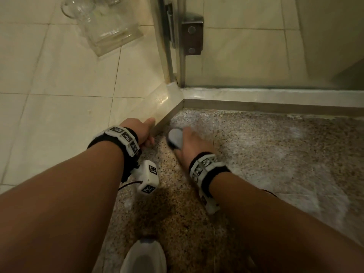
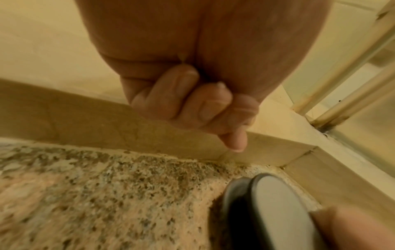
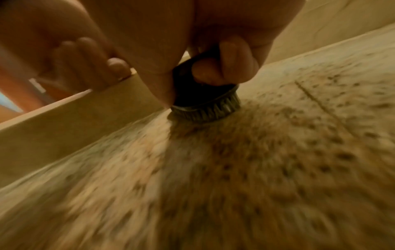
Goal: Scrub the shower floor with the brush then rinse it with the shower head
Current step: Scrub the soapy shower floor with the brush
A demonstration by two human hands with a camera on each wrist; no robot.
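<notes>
My right hand point(image 1: 192, 143) is gripping the brush point(image 1: 175, 138), fingers point(image 3: 230, 55) curling round its dark loop handle. The bristles are pressing on the speckled shower floor point(image 1: 266, 146), just inside the corner where two raised curbs point(image 1: 167, 119) are meeting. The grey cap of the brush is showing ahead of my knuckles in the head view; my palm is hiding the rest of its body. In the right wrist view the floor beneath my fingers is blurring into streaks, so its grain is hard to read there.

My left hand point(image 1: 142, 133) is resting on the curb beside the brush, thumb lying along the top edge, and its fingers point(image 2: 192, 104) are curling loosely toward the palm and holding nothing. Whether the fingertips are touching the curb's inner face is hard to tell.

A pale soapy film is lying on the floor to the right of my right hand. Beyond my fingers a glass panel point(image 1: 256, 46) with a metal hinge point(image 1: 192, 38) is standing on the far curb. A clear glass container point(image 1: 106, 30), cut off by the top edge, is sitting on the tiles point(image 1: 59, 95) beyond my left hand. A white shoe point(image 1: 143, 257) is partly cut off at the bottom edge.
</notes>
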